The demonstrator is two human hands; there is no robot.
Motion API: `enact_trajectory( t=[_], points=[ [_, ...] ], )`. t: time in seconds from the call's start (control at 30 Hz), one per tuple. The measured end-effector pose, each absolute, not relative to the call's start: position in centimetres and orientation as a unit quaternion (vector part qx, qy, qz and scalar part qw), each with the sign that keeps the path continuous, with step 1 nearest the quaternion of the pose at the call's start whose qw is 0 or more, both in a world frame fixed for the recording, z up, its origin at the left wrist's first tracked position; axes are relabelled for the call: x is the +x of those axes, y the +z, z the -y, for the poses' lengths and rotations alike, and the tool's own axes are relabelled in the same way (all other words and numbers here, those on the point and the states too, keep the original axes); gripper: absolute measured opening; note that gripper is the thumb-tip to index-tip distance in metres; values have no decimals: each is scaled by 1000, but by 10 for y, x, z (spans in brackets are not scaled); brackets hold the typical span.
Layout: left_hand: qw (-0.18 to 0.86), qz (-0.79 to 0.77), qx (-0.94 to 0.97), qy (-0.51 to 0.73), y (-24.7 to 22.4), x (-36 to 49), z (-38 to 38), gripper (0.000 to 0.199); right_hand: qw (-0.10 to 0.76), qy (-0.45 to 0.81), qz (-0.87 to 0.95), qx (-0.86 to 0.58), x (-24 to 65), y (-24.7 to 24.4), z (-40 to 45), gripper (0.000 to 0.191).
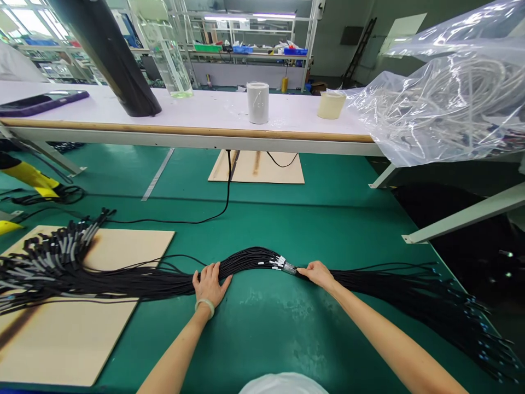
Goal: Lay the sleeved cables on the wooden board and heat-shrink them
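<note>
A long bundle of thin black cables (250,258) stretches across the green mat and arches slightly in the middle. My left hand (211,285), with a pale bangle at the wrist, lies over the bundle left of the arch, fingers bent across it. At the arch's right end, my right hand (318,274) is closed around the bundle. Just left of those fingers sit white labels (279,262) and a shiny clear wrap (289,268). Grey-sleeved connectors (61,251) crowd the left end. The right end fans out toward the table edge, with small blue-tipped ends (488,339).
A wooden board (69,350) lies under the cables at left, another board (266,167) farther back. The raised shelf (205,112) carries a phone, dark cylinder, glass bottle, white roll (258,103), yellowish roll and plastic bag of cables (443,109). A yellow tool (35,178) lies left.
</note>
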State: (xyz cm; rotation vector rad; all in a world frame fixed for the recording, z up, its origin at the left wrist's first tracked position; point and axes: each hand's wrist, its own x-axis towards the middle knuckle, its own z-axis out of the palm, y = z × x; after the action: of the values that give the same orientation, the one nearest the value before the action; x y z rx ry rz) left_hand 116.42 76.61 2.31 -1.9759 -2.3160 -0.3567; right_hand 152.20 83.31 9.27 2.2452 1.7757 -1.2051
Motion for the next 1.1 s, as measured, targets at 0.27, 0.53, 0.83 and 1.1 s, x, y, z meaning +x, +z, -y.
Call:
enact_trajectory(
  t=[0.27,0.53,0.83,1.1],
  points=[
    [48,749,-650,-118,21,1164,-765,57,23,-392,-572,720,1511,91,-839,45],
    [47,751,-646,-128,20,1164,-766,56,32,-393,-562,727,1508,93,-842,44],
    [51,752,-646,-125,22,1165,-765,57,24,-371,-533,760,1498,93,-839,35],
    [55,747,-651,-127,19,1163,-765,55,-14,-390,-539,746,1508,84,-840,44]
  ],
)
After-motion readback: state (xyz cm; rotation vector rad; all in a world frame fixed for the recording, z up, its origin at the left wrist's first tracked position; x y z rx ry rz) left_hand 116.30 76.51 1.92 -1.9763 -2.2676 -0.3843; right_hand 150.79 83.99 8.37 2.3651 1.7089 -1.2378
